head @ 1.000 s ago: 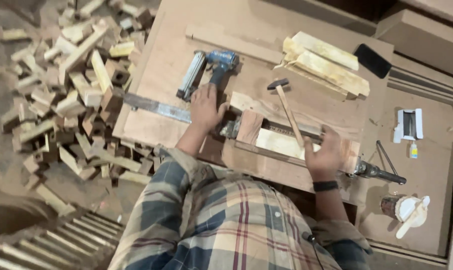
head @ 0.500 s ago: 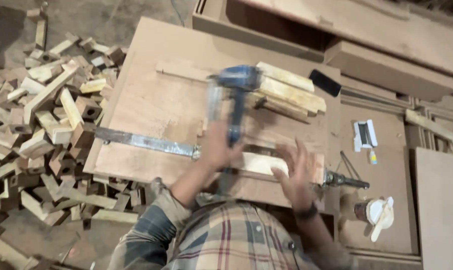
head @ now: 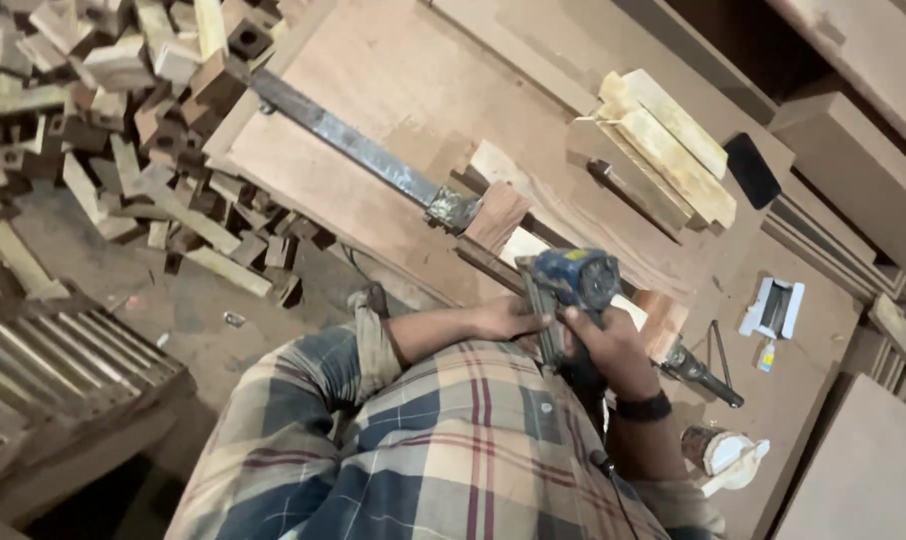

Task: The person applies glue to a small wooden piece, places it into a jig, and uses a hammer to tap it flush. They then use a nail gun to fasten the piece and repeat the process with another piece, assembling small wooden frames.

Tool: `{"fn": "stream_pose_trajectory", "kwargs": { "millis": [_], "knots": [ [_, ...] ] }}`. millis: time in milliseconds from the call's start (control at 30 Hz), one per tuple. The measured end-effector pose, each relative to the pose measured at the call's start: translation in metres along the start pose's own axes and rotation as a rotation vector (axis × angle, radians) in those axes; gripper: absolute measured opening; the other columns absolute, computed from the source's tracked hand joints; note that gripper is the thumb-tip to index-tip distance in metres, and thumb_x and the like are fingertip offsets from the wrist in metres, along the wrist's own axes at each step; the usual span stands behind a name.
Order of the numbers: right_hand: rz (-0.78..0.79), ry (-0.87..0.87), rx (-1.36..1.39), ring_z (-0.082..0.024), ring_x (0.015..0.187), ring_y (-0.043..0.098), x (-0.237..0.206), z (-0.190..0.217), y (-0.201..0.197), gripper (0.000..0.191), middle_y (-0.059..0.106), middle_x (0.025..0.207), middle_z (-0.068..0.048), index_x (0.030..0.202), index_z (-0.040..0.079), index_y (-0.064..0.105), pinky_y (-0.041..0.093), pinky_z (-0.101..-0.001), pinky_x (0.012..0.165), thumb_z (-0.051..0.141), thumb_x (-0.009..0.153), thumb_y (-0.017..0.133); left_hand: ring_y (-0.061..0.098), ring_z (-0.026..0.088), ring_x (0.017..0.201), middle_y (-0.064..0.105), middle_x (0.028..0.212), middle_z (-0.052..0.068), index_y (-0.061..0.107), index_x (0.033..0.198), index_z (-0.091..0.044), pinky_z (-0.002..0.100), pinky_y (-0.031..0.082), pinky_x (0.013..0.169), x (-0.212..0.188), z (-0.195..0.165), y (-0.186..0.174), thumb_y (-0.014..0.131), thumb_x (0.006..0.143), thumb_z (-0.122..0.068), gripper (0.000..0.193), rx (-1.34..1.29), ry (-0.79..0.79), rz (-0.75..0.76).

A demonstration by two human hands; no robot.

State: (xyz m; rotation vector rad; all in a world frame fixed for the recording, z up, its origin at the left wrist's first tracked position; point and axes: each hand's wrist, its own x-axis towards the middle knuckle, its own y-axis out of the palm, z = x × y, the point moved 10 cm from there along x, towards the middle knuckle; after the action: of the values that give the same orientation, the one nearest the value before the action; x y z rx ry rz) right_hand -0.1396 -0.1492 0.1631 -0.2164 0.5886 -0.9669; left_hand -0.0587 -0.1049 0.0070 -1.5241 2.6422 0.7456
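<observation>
Blue nail gun (head: 573,285) now sits in both hands at the near edge of the plywood board (head: 373,100), where a second ago it lay untouched further up the board.

Right hand (head: 608,345) is closed around the gun's grip while the left hand (head: 508,318) steadies its body, nose pressed toward the clamped wooden piece (head: 498,215) held by the long bar clamp (head: 353,150). Room is tight: stacked pale slats (head: 663,145) lie beyond, a scrap-block pile (head: 103,120) crowds the left edge, and the clamp handle (head: 703,375) juts just beside the right wrist.
</observation>
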Motion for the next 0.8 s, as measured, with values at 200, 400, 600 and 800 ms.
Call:
{"fn": "stream_pose_trajectory", "kwargs": {
  "millis": [200,400,600,800],
  "knots": [
    [0.200,0.187,0.110,-0.014,0.055,0.058,0.035,0.004,0.019,0.045,0.063,0.064,-0.005,0.078,0.000,0.066,0.049,-0.0285,0.054,0.037,0.102,0.059,0.077,0.025,0.083,0.069,0.099,0.017,0.062,0.126,0.004,0.035,0.063,0.071,-0.015,-0.012,-0.014,0.051,0.103,-0.047,0.057,-0.086,0.019,-0.189],
    [0.204,0.205,-0.087,-0.013,0.052,0.060,0.045,0.020,0.030,0.045,0.063,0.062,-0.004,0.083,0.000,0.064,0.050,-0.0299,0.052,0.041,0.100,0.059,0.077,0.026,0.084,0.071,0.097,0.017,0.064,0.122,0.008,0.034,0.065,0.073,-0.006,-0.007,-0.011,0.048,0.106,-0.049,0.062,-0.206,0.023,-0.128],
    [0.224,0.163,-0.120,-0.013,0.051,0.058,0.045,0.031,0.032,0.042,0.061,0.060,-0.004,0.088,0.001,0.064,0.048,-0.0295,0.051,0.041,0.100,0.059,0.076,0.025,0.085,0.070,0.098,0.018,0.060,0.126,0.004,0.036,0.064,0.074,0.000,0.001,-0.011,0.049,0.104,-0.048,0.057,-0.205,-0.015,-0.130],
    [0.154,0.174,-0.111,-0.013,0.053,0.057,0.043,0.027,0.027,0.041,0.061,0.061,-0.002,0.089,0.001,0.065,0.047,-0.0289,0.051,0.040,0.100,0.061,0.075,0.021,0.083,0.074,0.098,0.014,0.062,0.123,0.003,0.031,0.061,0.069,0.000,-0.008,-0.013,0.047,0.106,-0.048,0.056,-0.139,0.021,-0.151]
  ]
}}
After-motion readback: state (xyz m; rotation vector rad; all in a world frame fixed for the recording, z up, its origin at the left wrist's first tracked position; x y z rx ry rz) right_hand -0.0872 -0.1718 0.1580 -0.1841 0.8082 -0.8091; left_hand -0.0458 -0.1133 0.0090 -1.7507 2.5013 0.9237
